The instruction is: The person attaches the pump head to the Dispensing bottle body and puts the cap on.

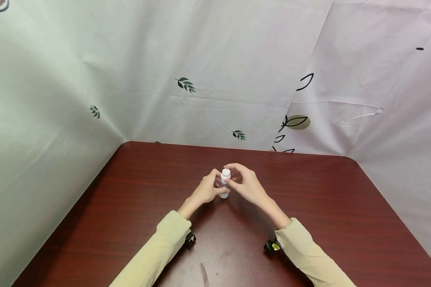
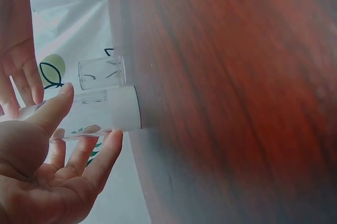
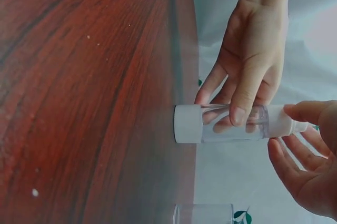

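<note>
A clear pump bottle [image 3: 221, 129] with a white base and a white pump top [image 3: 279, 121] stands upright on the table. My left hand [image 1: 205, 188] grips its transparent body between thumb and fingers, low down near the white base [image 2: 125, 108]. At the bottle's upper end, my right hand [image 1: 249, 185] has its thumb and curled fingers around the white pump top. Beside the bottle, a clear cap [image 2: 100, 74] stands on the table, apart from both hands. In the right wrist view this clear cap [image 3: 204, 214] is cut off by the frame's bottom edge.
A dark red wooden table [image 1: 158, 167] extends around the hands. White curtains [image 1: 208, 48] with leaf prints hang behind it and along both sides. Dark straps with devices [image 1: 273, 246] sit at the wrists below the pale sleeves [image 1: 309, 251].
</note>
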Demonstrator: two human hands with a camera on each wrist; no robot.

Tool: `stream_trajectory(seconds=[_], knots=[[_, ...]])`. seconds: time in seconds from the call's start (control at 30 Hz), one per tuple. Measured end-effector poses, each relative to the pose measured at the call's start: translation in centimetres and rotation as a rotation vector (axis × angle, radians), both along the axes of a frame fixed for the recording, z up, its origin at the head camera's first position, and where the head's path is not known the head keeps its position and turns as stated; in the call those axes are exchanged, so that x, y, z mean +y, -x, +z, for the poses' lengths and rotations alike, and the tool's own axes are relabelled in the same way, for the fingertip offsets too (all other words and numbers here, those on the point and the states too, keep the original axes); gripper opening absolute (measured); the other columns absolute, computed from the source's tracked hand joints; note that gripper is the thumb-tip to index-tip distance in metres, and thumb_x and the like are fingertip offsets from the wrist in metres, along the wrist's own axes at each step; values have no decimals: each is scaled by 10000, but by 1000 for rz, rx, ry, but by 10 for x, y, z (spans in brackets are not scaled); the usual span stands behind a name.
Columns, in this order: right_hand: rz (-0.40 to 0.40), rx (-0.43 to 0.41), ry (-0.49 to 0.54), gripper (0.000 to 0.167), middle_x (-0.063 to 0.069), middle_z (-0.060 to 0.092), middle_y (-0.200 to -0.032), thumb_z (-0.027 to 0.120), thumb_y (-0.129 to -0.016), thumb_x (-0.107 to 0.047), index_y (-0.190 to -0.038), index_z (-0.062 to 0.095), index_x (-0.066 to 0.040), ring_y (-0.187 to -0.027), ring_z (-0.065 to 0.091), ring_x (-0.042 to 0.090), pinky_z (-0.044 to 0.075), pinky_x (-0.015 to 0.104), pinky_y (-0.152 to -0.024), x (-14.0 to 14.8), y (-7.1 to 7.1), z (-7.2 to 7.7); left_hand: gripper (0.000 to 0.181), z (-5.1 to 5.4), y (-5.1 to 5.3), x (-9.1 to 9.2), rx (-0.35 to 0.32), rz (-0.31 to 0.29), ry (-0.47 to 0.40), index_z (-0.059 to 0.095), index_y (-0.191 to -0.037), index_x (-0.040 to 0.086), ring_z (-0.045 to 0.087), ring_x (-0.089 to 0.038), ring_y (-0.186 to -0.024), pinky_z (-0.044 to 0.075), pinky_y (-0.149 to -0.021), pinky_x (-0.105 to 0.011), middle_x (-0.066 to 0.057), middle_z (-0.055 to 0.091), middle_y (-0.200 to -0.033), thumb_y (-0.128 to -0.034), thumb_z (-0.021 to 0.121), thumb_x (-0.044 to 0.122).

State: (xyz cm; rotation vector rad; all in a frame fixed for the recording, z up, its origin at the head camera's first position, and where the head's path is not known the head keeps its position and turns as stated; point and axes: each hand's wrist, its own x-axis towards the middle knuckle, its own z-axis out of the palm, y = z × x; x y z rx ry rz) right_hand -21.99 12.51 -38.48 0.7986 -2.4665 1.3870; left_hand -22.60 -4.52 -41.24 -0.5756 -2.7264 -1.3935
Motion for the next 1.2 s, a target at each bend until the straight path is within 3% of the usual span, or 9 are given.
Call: stream_trajectory(seconds=[0.3,0.5,0.77,1.2], knots=[[-24,36,25,370,118,612,-1018,745,-794,-15,-1143,622,10,-837,655,218,565,319,-754,-4,4,-6,390,1,-1,0,5,-10,-1,502,-1028,31,585,-217,-783,448,-683,-226,-123,609,-848,-783,790,123],[3,76,10,479,139,602,-1156,794,-776,-100,-1200,594,-5,-1023,641,242,542,378,-875,-6,4,-6,399,2,-2,-1,53,-26,8,490,-1013,23,603,-253,-783,449,-680,-226,-128,614,-838,-778,795,129],[51,82,-45,437,76,620,-1275,694,-854,-111,-1271,570,-70,-1220,563,224,444,464,-1017,-5,3,-3,400,1,-1,-2,32,-26,16,489,-1022,16,621,-242,-800,480,-706,-244,-150,642,-888,-782,790,123],[46,73,-74,408,99,660,-1202,635,-839,-46,-1243,592,-77,-1096,612,210,467,514,-947,-2,3,-3,397,1,-1,-2,28,-21,10,489,-1011,22,611,-251,-806,475,-704,-263,-136,626,-882,-780,793,130]])
